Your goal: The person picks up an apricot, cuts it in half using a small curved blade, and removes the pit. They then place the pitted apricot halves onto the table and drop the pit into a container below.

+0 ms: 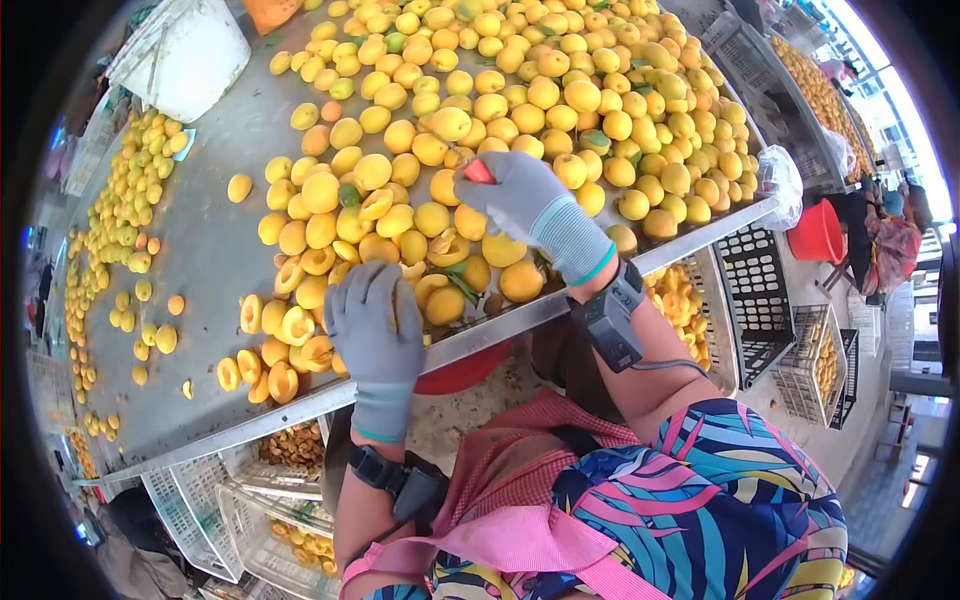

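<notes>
My right hand (520, 200), in a grey glove, is closed around a small knife with a red handle (480, 172). Its thin blade seems to point away over the whole apricots (480, 125), though it is hard to make out. My left hand (375, 322), gloved too, is lower and to the left, its fingers curled down among the fruit near the table edge. Whatever those fingers hold is hidden beneath them. Split apricot halves (297, 326) lie just left of it, cut faces showing orange. Another cut apricot (448, 248) rests between the two hands.
A metal table (230, 300) with a raised front rim carries the heap. More apricots (135, 190) and a white bucket (190, 55) are at the left. Crates of halves (680, 310) stand below the edge, beside a black crate (755, 290). A red bucket (815, 232) is farther right.
</notes>
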Tool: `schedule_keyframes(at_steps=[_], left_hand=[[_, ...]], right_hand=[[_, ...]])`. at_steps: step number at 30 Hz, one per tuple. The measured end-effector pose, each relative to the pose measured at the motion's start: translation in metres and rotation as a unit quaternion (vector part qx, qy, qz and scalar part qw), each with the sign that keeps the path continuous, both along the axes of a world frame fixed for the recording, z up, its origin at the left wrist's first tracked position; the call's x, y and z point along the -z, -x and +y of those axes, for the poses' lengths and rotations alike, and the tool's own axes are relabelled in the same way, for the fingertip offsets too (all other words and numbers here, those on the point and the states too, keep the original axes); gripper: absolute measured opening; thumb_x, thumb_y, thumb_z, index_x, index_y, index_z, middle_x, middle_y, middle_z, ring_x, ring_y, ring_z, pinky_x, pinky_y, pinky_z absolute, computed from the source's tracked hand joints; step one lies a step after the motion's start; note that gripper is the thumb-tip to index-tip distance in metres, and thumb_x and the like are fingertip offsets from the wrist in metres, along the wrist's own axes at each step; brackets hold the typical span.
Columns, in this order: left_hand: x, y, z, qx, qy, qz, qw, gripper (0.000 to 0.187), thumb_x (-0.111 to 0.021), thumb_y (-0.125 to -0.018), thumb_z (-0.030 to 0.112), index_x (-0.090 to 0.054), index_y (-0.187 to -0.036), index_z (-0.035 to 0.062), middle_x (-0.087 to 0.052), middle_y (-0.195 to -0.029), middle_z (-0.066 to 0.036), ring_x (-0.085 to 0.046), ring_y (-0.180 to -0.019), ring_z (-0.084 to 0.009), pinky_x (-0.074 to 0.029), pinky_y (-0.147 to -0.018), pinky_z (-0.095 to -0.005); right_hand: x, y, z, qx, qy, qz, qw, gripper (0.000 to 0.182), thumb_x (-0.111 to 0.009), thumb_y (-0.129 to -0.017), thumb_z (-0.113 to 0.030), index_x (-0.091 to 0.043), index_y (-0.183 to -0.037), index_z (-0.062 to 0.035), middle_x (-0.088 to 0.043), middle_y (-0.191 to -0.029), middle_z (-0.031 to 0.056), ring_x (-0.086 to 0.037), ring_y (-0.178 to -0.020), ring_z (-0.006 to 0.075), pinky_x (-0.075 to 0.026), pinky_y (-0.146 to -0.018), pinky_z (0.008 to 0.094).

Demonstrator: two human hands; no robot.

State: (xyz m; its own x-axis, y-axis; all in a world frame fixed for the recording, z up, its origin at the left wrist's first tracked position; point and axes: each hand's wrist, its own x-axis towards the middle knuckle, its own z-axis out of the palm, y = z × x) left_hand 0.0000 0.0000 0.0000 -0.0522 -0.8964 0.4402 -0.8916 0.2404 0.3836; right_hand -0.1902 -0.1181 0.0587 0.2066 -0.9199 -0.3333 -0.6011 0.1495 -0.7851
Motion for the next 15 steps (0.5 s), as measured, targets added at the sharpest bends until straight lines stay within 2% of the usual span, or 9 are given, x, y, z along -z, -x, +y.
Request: schedule_keyframes(at_steps=[2, 3, 5, 6, 8, 9, 13, 15], left_hand=[[0.0, 0.003, -0.007, -0.072, 0.03, 0.022, 0.997, 0.034, -0.064, -0.081, 0.012, -0.06, -0.114, 0.0062, -0.059, -0.116, -0.017, -0.055, -0.106, -0.0332, -0.043, -0.092, -0.0426], [-0.002, 0.006, -0.014, -0.075, 0.039, 0.03, 0.996, 0.034, -0.064, -0.081, 0.012, -0.06, -0.114, 0.0062, -0.059, -0.116, -0.017, -0.055, -0.106, -0.0332, -0.043, -0.092, -0.0426], [-0.013, 0.007, -0.013, -0.038, -0.036, 0.116, 0.992, 0.028, -0.06, -0.082, 0.01, -0.06, -0.11, 0.0054, -0.059, -0.115, -0.016, -0.055, -0.107, -0.0337, -0.043, -0.092, -0.0431], [-0.01, 0.01, -0.009, -0.041, -0.037, 0.113, 0.992, 0.028, -0.06, -0.082, 0.01, -0.06, -0.11, 0.0054, -0.059, -0.115, -0.016, -0.055, -0.107, -0.0337, -0.043, -0.092, -0.0431], [0.002, 0.017, 0.002, 0.036, -0.071, 0.038, 0.996, 0.028, -0.058, -0.082, 0.013, -0.061, -0.109, 0.008, -0.06, -0.112, -0.014, -0.056, -0.105, -0.0333, -0.043, -0.092, -0.0429], [0.001, 0.02, 0.005, 0.033, -0.071, 0.037, 0.996, 0.028, -0.058, -0.082, 0.013, -0.061, -0.109, 0.008, -0.06, -0.112, -0.014, -0.056, -0.105, -0.0333, -0.043, -0.092, -0.0429], [0.001, 0.013, 0.002, 0.064, -0.068, 0.07, 0.993, 0.027, -0.057, -0.082, 0.012, -0.061, -0.109, 0.0074, -0.063, -0.106, -0.014, -0.057, -0.103, -0.0324, -0.044, -0.091, -0.0417], [-0.005, 0.001, -0.011, -0.047, -0.049, 0.203, 0.977, 0.028, -0.057, -0.083, 0.011, -0.06, -0.11, 0.0059, -0.063, -0.105, -0.015, -0.058, -0.099, -0.0345, -0.047, -0.087, -0.041]], right_hand=[[0.008, -0.007, 0.005, -0.052, 0.027, 0.008, 0.998, 0.029, -0.06, -0.085, -0.03, -0.06, -0.097, -0.0027, -0.062, -0.068, 0.0061, -0.061, -0.058, 0.0184, -0.049, -0.059, 0.0316], [0.008, -0.011, 0.003, -0.055, 0.036, 0.016, 0.998, 0.029, -0.06, -0.085, -0.03, -0.06, -0.097, -0.0027, -0.062, -0.068, 0.0061, -0.061, -0.058, 0.0184, -0.049, -0.059, 0.0316], [0.016, -0.019, 0.006, -0.097, 0.04, 0.054, 0.993, 0.03, -0.06, -0.085, -0.029, -0.06, -0.097, -0.0021, -0.062, -0.068, 0.0086, -0.062, -0.059, 0.0182, -0.048, -0.06, 0.0322], [0.024, -0.022, 0.009, -0.096, 0.069, 0.054, 0.991, 0.031, -0.06, -0.085, -0.03, -0.06, -0.097, -0.0019, -0.061, -0.068, 0.0097, -0.062, -0.06, 0.0181, -0.048, -0.061, 0.0322], [0.035, -0.025, 0.007, -0.1, 0.097, 0.05, 0.989, 0.031, -0.06, -0.085, -0.031, -0.06, -0.097, -0.0019, -0.061, -0.068, 0.0099, -0.062, -0.061, 0.0183, -0.048, -0.06, 0.0322], [0.033, -0.026, 0.007, -0.101, 0.121, 0.048, 0.986, 0.032, -0.059, -0.085, -0.031, -0.06, -0.097, -0.0018, -0.061, -0.068, 0.0101, -0.063, -0.062, 0.0185, -0.048, -0.06, 0.0321], [0.024, -0.024, 0.002, -0.092, 0.043, 0.046, 0.994, 0.031, -0.06, -0.085, -0.03, -0.059, -0.098, -0.0019, -0.061, -0.069, 0.0105, -0.063, -0.062, 0.0189, -0.048, -0.059, 0.0321], [0.026, -0.025, 0.003, -0.071, 0.04, 0.01, 0.997, 0.03, -0.06, -0.086, -0.028, -0.059, -0.098, -0.001, -0.06, -0.068, 0.0115, -0.062, -0.06, 0.0194, -0.047, -0.057, 0.0316]])
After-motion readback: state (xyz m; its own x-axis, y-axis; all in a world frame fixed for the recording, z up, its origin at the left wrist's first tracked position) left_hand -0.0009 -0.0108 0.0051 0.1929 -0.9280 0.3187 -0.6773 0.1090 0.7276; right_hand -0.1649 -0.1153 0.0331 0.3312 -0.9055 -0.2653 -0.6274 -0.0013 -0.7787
